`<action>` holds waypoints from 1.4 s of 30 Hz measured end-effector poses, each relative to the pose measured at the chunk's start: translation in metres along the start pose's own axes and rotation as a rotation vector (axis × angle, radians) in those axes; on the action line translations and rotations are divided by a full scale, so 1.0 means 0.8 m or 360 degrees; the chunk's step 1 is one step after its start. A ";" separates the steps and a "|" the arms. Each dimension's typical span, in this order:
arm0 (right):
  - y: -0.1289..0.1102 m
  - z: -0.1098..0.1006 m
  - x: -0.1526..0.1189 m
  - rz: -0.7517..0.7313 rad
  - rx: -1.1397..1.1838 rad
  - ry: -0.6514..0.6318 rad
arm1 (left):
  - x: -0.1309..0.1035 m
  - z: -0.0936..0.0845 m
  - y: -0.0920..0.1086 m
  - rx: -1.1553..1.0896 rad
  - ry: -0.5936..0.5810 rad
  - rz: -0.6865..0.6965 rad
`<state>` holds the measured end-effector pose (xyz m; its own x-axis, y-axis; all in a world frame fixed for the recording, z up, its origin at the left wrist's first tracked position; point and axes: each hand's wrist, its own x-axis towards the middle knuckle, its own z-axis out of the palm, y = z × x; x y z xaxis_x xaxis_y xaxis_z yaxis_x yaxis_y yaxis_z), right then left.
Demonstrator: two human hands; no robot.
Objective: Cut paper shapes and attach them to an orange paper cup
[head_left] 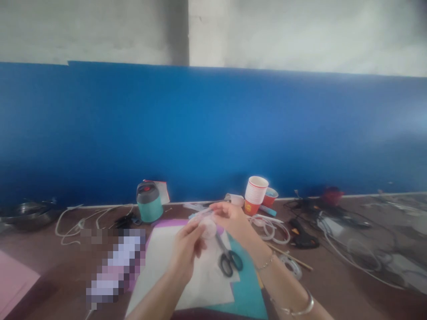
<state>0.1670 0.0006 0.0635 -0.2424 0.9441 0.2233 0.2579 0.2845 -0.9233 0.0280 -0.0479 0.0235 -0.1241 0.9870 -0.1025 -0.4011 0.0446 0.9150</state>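
My left hand (191, 240) is closed on a small, round, whitish translucent piece (208, 228), holding it up above the paper. From the other side, my right hand (231, 218) has its thumb and fingers closed together at the upper edge of that same piece. Its exact kind is blurred. Below my hands, scissors (230, 260) with dark handles rest on white paper (160, 262), which overlaps a teal sheet (248, 284). Part of the scissor blades is hidden behind the round piece and my right hand.
A teal and grey flask (149, 209) stands behind the paper on the left. Stacked paper cups (256, 193) stand at the back right. Farther right are a glue gun (303, 235), a tape roll (291, 266), a thin stick (293, 258) and tangled cables. Pink paper (15, 282) lies left.
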 end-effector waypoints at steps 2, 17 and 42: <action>0.001 0.000 0.000 -0.0008 -0.0007 -0.0002 | 0.000 0.000 0.001 0.0046 0.0016 0.0017; 0.006 0.000 -0.001 -0.0055 0.0030 -0.0062 | 0.001 0.000 0.005 -0.0030 -0.0047 -0.0096; 0.020 0.003 0.001 0.0003 0.0110 0.0104 | 0.003 0.001 0.002 -0.0006 0.0001 -0.0055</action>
<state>0.1687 0.0054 0.0480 -0.1800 0.9541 0.2395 0.1928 0.2729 -0.9425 0.0279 -0.0451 0.0248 -0.1107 0.9847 -0.1345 -0.4084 0.0783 0.9094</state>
